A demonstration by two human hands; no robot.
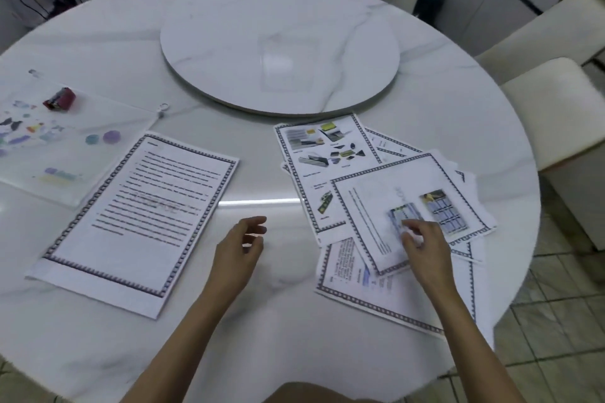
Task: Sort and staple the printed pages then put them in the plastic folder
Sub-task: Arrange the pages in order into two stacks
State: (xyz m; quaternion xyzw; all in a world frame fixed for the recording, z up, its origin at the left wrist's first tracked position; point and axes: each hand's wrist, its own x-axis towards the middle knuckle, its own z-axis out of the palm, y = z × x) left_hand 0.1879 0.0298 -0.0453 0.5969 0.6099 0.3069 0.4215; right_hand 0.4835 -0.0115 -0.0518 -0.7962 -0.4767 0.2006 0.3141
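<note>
as the left hand (240, 247) hovers released, right hand (422, 245) presses the top page (376, 193).

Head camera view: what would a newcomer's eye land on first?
The messy fan of printed pages on the right of the table, with the right hand touching the top sheet. On the left lies a neat page. Beyond it is a clear plastic folder with a small red stapler on it.

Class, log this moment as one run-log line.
stage: sorting | right hand: fingertips on top loose page | left hand: empty | stapler: on plastic folder
</note>
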